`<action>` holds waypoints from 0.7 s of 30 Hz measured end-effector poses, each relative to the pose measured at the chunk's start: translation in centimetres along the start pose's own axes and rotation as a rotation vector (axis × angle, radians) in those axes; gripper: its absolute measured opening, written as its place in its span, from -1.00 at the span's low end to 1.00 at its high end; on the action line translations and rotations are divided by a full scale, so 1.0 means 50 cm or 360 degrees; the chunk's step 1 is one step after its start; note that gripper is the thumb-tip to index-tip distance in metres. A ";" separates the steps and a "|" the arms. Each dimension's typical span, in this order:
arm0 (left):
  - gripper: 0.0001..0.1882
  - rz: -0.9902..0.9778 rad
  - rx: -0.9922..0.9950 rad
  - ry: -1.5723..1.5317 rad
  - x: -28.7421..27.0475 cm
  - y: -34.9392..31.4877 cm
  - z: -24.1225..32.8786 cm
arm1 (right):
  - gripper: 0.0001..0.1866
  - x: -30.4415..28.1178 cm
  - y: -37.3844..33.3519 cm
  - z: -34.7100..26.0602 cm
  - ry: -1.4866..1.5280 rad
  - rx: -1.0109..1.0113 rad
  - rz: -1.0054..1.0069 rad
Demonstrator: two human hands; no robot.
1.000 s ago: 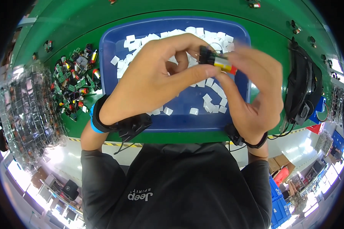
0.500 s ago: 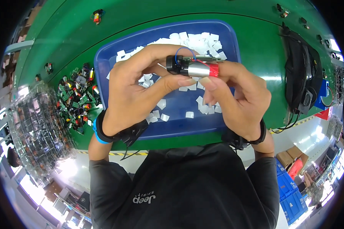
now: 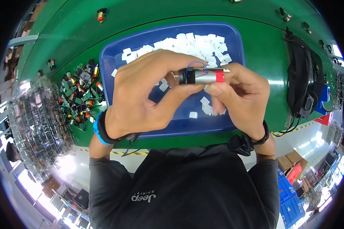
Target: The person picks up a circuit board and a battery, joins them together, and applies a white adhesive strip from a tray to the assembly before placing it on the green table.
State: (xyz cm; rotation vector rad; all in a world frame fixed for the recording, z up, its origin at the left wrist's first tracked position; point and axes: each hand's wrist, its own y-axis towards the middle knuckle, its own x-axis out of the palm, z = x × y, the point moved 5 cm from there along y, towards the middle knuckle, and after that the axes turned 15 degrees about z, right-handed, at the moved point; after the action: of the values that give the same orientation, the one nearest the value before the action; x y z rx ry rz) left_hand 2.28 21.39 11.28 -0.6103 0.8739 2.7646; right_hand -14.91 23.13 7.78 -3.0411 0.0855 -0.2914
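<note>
A small electronic assembly (image 3: pixel 205 78) is held level above the tray between my two hands. It has a silver cylinder with a red right end, a black left end, a thin blue wire looped over the top and a flat strip along its upper side. My left hand (image 3: pixel 141 95) pinches the black end between thumb and fingers. At the red end, the thumb and fingers of my right hand (image 3: pixel 246 93) close on the same piece. Below lies a blue plastic tray (image 3: pixel 172 128) with many small white square pieces (image 3: pixel 187 44), partly covered by my hands.
On the green table (image 3: pixel 263 45), a pile of similar assemblies and circuit boards (image 3: pixel 80 91) lies left of the tray. Single units sit further back, one with a red-and-yellow body (image 3: pixel 101 15). A black bag (image 3: pixel 304 72) is at right; stacked clear plastic trays (image 3: pixel 38 126) stand far left.
The assembly has turned slightly in my fingers, and a short pin now shows at its black end. Both hands stay on it. The whole view has shifted a little.
</note>
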 end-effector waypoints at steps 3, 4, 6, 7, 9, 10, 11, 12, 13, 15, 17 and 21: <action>-0.69 0.0023 -0.0571 -0.0388 0.009 -0.007 -0.027 | -0.73 -0.004 0.017 0.004 -0.0430 -0.0333 -0.0090; -0.69 0.0032 -0.0855 -0.0584 0.014 -0.011 -0.038 | -0.73 -0.003 0.018 0.007 -0.0431 -0.0340 -0.0092; -0.68 -0.0045 -0.0994 -0.0683 0.014 -0.005 -0.046 | -0.69 0.002 0.019 0.009 -0.0508 -0.0455 -0.0054; -0.67 -0.0127 -0.1140 -0.0783 0.017 -0.003 -0.052 | -0.66 0.004 0.019 0.007 -0.0546 -0.0512 -0.0037; -0.65 -0.0199 -0.1279 -0.0879 0.016 -0.002 -0.056 | -0.63 0.003 0.018 0.001 -0.0550 -0.0569 -0.0030; -0.66 -0.0251 -0.1318 -0.0905 0.015 -0.003 -0.056 | -0.60 0.002 0.017 -0.003 -0.0554 -0.0618 -0.0017; -0.66 -0.0302 -0.1357 -0.0931 0.015 -0.005 -0.055 | -0.56 0.002 0.016 -0.007 -0.0557 -0.0665 -0.0006; -0.67 -0.0352 -0.1398 -0.0957 0.014 -0.006 -0.055 | -0.56 0.001 0.016 -0.006 -0.0553 -0.0671 -0.0019; -0.67 -0.0338 -0.1396 -0.0953 0.010 -0.004 -0.057 | -0.53 0.003 0.013 -0.010 -0.0593 -0.0783 -0.0070; -0.68 -0.0478 -0.1235 -0.0744 0.001 0.005 -0.062 | -0.47 0.016 0.007 -0.013 -0.0653 -0.1006 -0.0182; -0.69 -0.0477 -0.1138 -0.0466 -0.016 0.032 -0.087 | -0.46 0.022 0.010 -0.014 -0.0629 -0.0889 -0.0127; -0.64 -0.0453 -0.0641 0.0486 -0.125 0.127 -0.275 | -0.44 0.042 -0.010 -0.011 -0.0567 -0.0575 -0.0124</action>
State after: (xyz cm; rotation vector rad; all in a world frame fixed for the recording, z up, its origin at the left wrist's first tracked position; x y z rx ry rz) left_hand 10.63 7.95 7.02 -1.1481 0.2369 2.6292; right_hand -12.95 23.42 8.73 -3.3997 -0.0059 0.2980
